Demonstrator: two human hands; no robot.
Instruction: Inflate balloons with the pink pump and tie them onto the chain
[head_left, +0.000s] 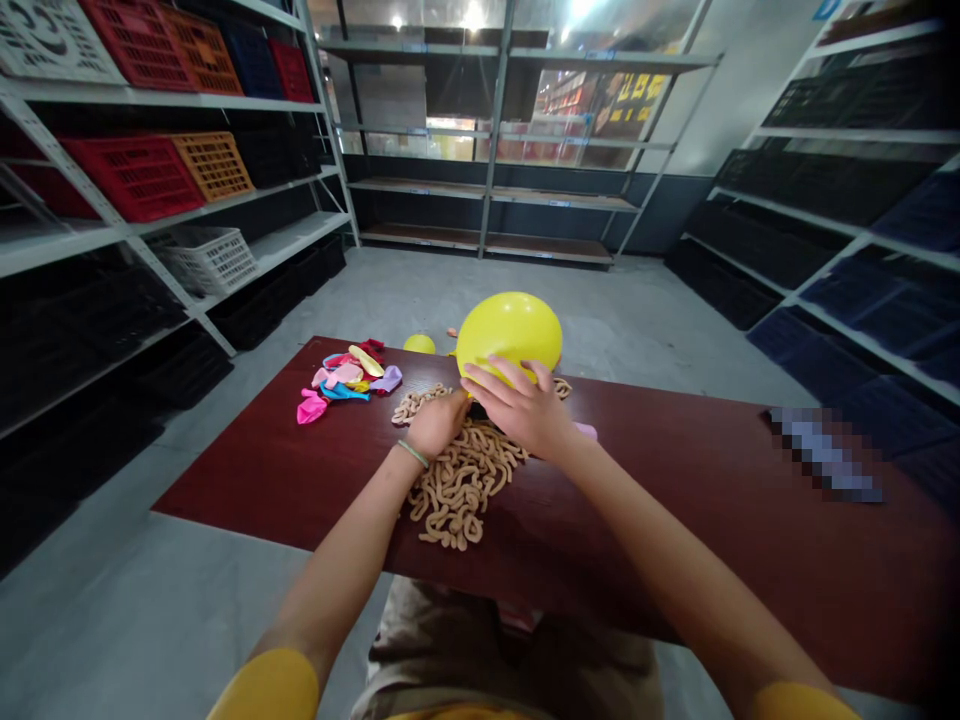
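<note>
Grey floor [247, 610], walled round by metal racks. Head view, the sole one: plastic crates [131, 175] are kept along the left-hand shelves; the rear rack [496, 130] is set before a glazed wall. Dark red table [285, 480] placed at the person's front edge, both forearms extended over it.

Inflated yellow balloon [514, 325] held above the table's middle, toward its far side. Its lower left end is met by the left hand [437, 425], fingers drawn together, apparently pinched at the neck; the exact grip is partly hidden. Such a pinch would presumably keep air from escaping. By the right hand [529, 405], fingers fanned, the balloon's near face is touched, not gripped; a light, round body is probably steadied better by a spread hand. Something dark is glimpsed between the hands; what it is cannot be told.

Brown knobbly pieces [454, 500] are heaped under and nearer than the hands, a few strewn beyond. Limp balloons [343, 375], mixed colours, are piled to the left, near the left hand, perhaps for easy reach. Small yellow round object [419, 344] seen at the far edge; whether it is supported by table or floor is unclear. Blurred-out item [825, 455] laid well apart, far right, seemingly out of the way.
</note>
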